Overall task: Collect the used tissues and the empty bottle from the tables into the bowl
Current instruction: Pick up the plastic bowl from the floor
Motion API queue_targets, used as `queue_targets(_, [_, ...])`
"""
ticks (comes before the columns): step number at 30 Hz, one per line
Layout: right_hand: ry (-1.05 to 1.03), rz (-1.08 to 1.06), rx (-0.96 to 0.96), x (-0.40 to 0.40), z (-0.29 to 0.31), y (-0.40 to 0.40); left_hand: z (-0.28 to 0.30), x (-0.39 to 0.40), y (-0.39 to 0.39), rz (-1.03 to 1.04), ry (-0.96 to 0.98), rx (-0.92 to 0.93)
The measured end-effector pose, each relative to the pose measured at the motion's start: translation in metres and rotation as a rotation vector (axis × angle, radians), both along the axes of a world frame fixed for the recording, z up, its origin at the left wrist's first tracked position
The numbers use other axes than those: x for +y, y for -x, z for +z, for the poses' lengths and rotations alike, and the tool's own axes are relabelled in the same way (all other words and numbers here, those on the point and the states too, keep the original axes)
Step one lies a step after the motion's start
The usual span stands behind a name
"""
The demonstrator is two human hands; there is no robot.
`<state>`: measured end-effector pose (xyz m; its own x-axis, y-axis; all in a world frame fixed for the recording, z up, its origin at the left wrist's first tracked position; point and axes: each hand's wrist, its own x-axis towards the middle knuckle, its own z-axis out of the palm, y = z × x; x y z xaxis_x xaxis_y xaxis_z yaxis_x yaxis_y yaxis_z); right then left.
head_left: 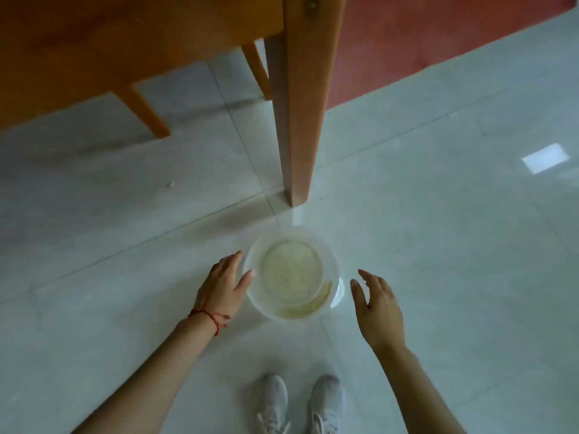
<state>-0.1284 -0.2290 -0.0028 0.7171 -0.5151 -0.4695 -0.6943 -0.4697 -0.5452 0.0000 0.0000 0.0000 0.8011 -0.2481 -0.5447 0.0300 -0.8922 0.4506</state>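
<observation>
Looking straight down, I see a round, translucent white plastic bowl [291, 272] standing on the glossy pale grey tiled floor [438, 245], just in front of the foot of a square light-brown wooden table leg [296, 120]. Its thin walls are cloudy, and the flat bottom shows a yellowish, dull disc with a darker smear along the near-right inner edge. I cannot tell whether that tint is residue or the plastic itself.

My left hand [221, 285] sits at the bowl's left side with the fingers spread and loose; the thumb tip and forefinger tip lie at the rim, seemingly touching it, but nothing is gripped. A thin red cord bracelet [208, 316] circles that wrist. My right hand [376, 303] is open too, fingers fanned and slightly curled, held apart from the bowl's right wall with a strip of bare floor between.

Behind, an orange-brown wooden piece of furniture [125, 42] with slanted legs fills the upper left, and a matte red carpet [438, 36] covers the upper right. A pair of white laced fabric sneakers [300, 405] stands below the bowl.
</observation>
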Motion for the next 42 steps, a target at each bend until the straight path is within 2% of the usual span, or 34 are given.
queue_targets(7, [-0.018,-0.043,0.071,0.005,-0.083,-0.01,-0.079,0.009,-0.005,0.239,0.026,0.035])
queue_targets(12, [-0.066,-0.138,0.122,0.006,-0.122,-0.02,-0.113,0.005,-0.005,0.381,0.08,0.102])
queue_targets(16, [-0.154,-0.184,0.07,0.008,-0.137,-0.029,-0.127,0.0,-0.002,0.473,0.098,0.084])
queue_targets(24, [-0.117,-0.18,0.005,0.005,-0.14,-0.027,-0.131,0.01,-0.001,0.578,0.159,0.108])
queue_targets(32, [-0.061,-0.157,-0.053,0.007,-0.085,-0.003,-0.08,0.014,0.024,0.681,0.213,0.077])
queue_targets(42, [-0.057,-0.15,-0.136,0.021,0.081,0.018,0.082,0.03,0.058,0.682,0.254,-0.012])
